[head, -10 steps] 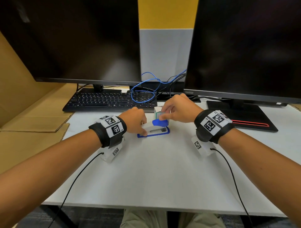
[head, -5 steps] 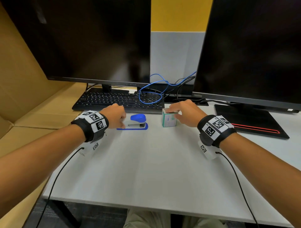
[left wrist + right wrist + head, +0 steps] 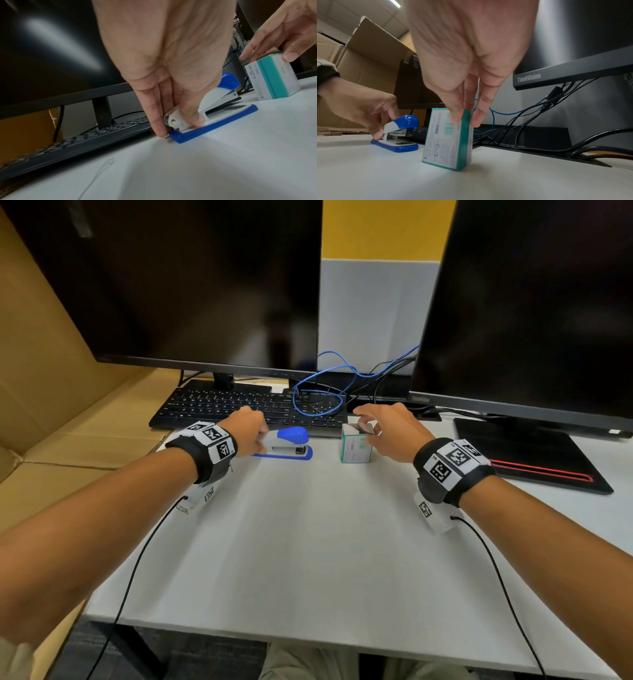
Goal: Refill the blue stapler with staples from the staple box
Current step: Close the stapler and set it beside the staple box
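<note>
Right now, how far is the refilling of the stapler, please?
Early stage. Done: the blue stapler and the staple box stand apart on the table, and the box flap is up. In hand: the left hand pinches the stapler's rear; the right hand pinches the box top. Left: opening the stapler, taking staples out, loading, closing.

We see a stapler (image 3: 221,106) of glossy blue and matt grey plastic, a box (image 3: 448,138) of smooth printed card, a matt white bench (image 3: 308,542) — plus rough brown cardboard (image 3: 51,371) and glossy dark monitors (image 3: 178,282).
</note>
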The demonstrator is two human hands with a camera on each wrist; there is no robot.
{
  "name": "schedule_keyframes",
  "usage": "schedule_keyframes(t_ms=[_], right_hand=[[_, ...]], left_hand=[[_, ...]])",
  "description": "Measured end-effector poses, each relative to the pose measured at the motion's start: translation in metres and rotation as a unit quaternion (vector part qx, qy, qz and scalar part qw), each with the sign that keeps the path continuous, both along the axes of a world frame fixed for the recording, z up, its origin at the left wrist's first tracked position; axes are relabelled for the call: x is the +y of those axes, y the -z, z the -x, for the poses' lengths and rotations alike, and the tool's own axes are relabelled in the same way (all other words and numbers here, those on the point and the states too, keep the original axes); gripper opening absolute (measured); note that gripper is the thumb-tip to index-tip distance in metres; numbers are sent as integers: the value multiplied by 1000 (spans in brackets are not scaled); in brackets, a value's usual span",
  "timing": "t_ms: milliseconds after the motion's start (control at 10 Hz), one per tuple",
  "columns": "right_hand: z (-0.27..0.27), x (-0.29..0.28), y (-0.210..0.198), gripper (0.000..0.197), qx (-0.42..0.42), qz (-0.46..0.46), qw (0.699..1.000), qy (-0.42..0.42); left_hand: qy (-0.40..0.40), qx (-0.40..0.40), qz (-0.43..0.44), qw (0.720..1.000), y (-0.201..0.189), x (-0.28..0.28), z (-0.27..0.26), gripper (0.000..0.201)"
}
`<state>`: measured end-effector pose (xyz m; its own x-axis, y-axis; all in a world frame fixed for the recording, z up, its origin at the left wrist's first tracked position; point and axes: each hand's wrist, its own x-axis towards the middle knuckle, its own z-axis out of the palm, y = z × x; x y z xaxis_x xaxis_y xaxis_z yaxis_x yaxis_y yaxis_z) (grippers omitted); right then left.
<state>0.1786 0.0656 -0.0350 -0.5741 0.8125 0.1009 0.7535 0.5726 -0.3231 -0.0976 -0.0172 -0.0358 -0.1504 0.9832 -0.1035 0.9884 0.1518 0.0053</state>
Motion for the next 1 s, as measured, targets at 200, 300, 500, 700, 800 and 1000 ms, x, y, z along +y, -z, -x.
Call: schedule_keyframes(t_ms=[200, 300, 500, 700, 800, 1000], right_hand=[[0, 1, 1, 56, 3, -1, 1000, 4], [2, 0, 0, 56, 1, -2, 1000, 8], [2, 1, 1, 56, 3, -3, 1000, 8], [3, 3, -1, 58, -9, -14, 1000, 0], [2, 2, -5, 61, -21, -31, 999, -8], [2, 0, -17, 71, -18, -28, 999, -11]], left_hand=[[3, 1, 4, 1000, 0, 2, -3, 40], [3, 3, 0, 1000, 1, 5, -2, 41], [10, 17, -2, 1000, 3, 7, -3, 39], [-6, 8, -4, 1000, 8, 7, -1, 38], [-13, 11, 7, 1000, 7, 5, -2, 36], [-13, 25, -8, 1000, -4, -4, -10, 84]])
